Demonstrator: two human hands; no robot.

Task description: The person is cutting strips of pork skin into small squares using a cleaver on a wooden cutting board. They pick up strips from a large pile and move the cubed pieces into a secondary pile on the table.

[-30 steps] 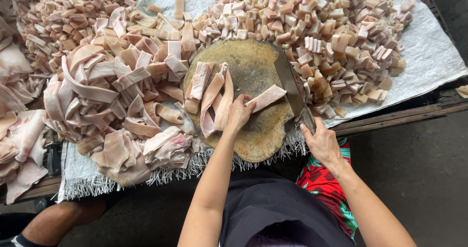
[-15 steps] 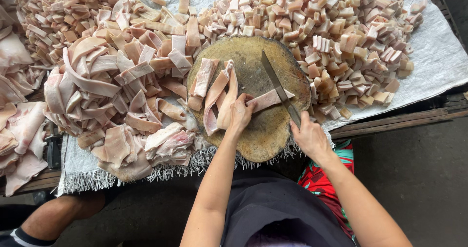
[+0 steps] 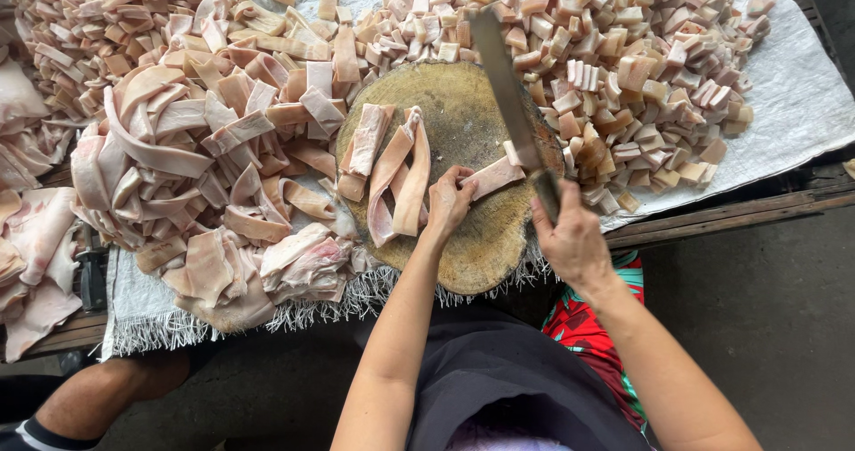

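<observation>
**Strip held on round block, cleaver raised above it**

Far left: a heap of large pale pink slabs (image 3: 36,255) lies at the edge of the bench, partly off the white woven sheet (image 3: 802,104) that covers the work surface. A bare knee of another person (image 3: 116,389) shows below the bench edge.

Left of centre: a large pile of long, uncut pale strips (image 3: 205,166) lies on the sheet, touching the left rim of the round wooden chopping block (image 3: 463,113). Behind it, at the top left, is a mound of small cut cubes (image 3: 98,24).

Centre: the block carries several long strips (image 3: 396,170) lying lengthwise on its left half. The left hand (image 3: 448,203) rests on the block, fingers curled and pinched down on the near end of a single short strip (image 3: 494,177), which lies flat on the block's right half and points toward the blade.

Right of centre: the right hand (image 3: 574,237) is closed in a full fist around the handle of a cleaver (image 3: 503,81). The blade is lifted and angled up and away over the block; its lower part crosses just beside the far end of the held strip. Whether it touches the strip cannot be told.

Right: a wide heap of cut cubes (image 3: 623,68) spreads over the sheet, touching the block's right rim. A dark wooden bench rail (image 3: 739,206) runs below the sheet.
</observation>
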